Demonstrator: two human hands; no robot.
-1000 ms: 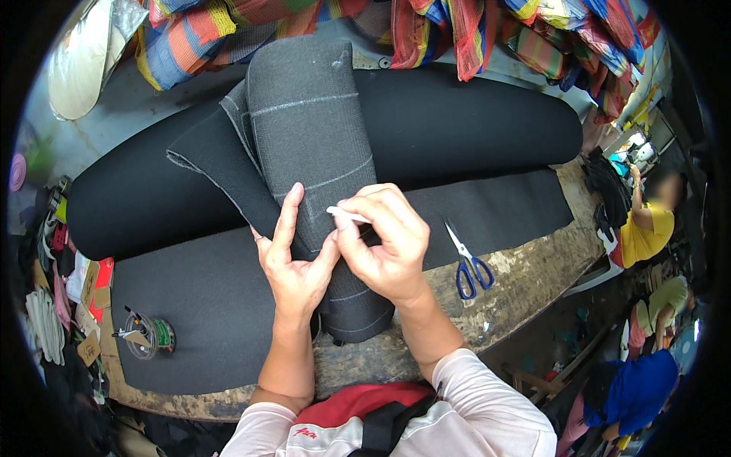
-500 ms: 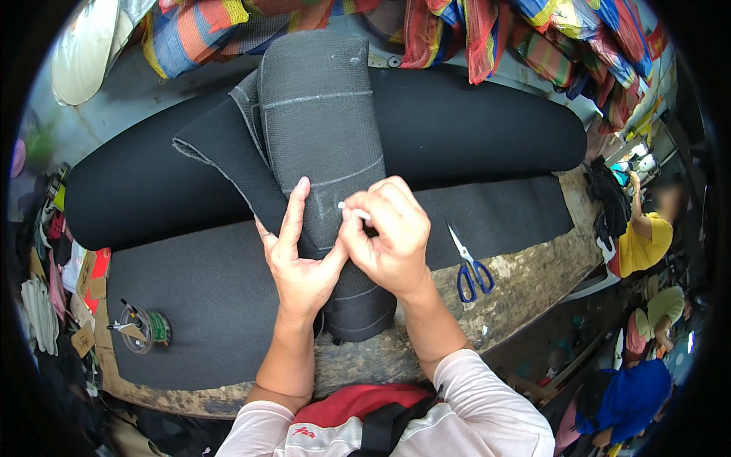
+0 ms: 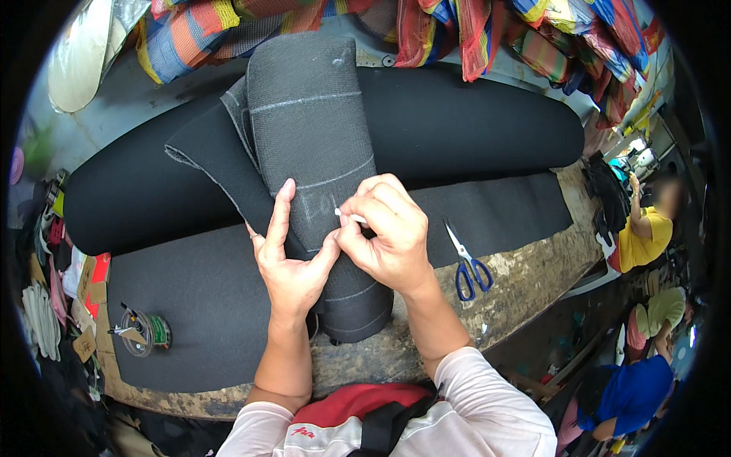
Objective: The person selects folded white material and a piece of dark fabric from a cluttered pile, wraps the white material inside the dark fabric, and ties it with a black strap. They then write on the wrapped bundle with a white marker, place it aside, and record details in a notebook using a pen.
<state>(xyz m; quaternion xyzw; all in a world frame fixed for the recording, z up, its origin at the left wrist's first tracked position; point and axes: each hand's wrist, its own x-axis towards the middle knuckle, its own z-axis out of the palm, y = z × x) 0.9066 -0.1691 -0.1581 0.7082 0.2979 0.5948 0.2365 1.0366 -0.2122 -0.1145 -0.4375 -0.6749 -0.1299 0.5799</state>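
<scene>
A long folded strip of dark grey fabric (image 3: 308, 141), crossed by several white chalk lines, lies over the thick black fabric roll and runs down toward me. My right hand (image 3: 387, 232) pinches a small white stick of chalk (image 3: 339, 212), its tip at the strip's surface beside a pale mark. Against the strip's left side rests my left hand (image 3: 289, 263), its fingers spread and its thumb reaching across near the chalk. A loose flap of the same fabric (image 3: 209, 148) folds out to the left of the strip.
Blue-handled scissors (image 3: 466, 266) lie on flat dark fabric and the worn wooden table (image 3: 525, 266) at right. Left sits a round clear container (image 3: 148, 335) with pens. The black roll (image 3: 472, 114) spans the back, under colourful mesh bags (image 3: 449, 38). Other people (image 3: 647, 228) are at far right.
The strip's upper part has shifted slightly left. Both hands have moved a little left and down along it, the chalk still pinched in my right hand.
</scene>
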